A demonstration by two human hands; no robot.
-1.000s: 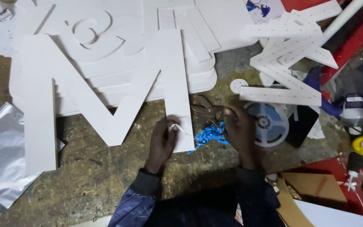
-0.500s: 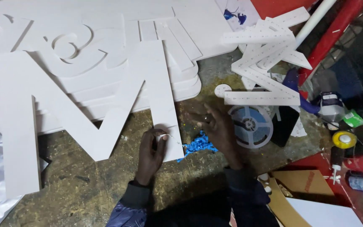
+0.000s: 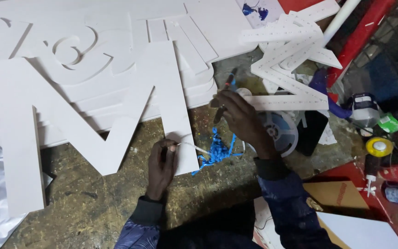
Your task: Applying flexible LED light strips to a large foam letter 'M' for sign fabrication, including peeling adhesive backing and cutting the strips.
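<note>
White foam board fills most of what the head camera shows: a big cut-out letter M (image 3: 93, 120) lies flat on the worn desk (image 3: 93, 216), its right leg coming down toward me. My left hand (image 3: 162, 168) sits at that leg's lower end, at about 6 o'clock from the letter's middle. Its fingers (image 3: 164, 150) are closed in a pinch on a thin white strip (image 3: 192, 147), which runs off toward 3 o'clock over the corner of the leg. I cannot tell whether the strip is tape, a peeled edge or a cord.

At 2 o'clock from that hand, my right hand (image 3: 240, 120) is raised a little above the desk, fingers curled shut around a slim dark tool with a reddish tip (image 3: 226, 87), pointing to 12 o'clock. Between the two hands lies a tangle of blue shavings (image 3: 217, 150).

I judge the M light and stiff but easily dented, with a smooth face and crushable edges. It is best taken flat-handed on a broad leg or by both side faces, not by a thin corner. The strip looks limp and likely to tear, so a pinch close to the letter suits it.

More white letters (image 3: 130, 41) are stacked at 12 o'clock. A perforated white zigzag (image 3: 291, 55) sits at 2 o'clock, a reel (image 3: 279, 131) just beside my right wrist, and bottles and a yellow tape roll (image 3: 378, 146) at 3 o'clock.
</note>
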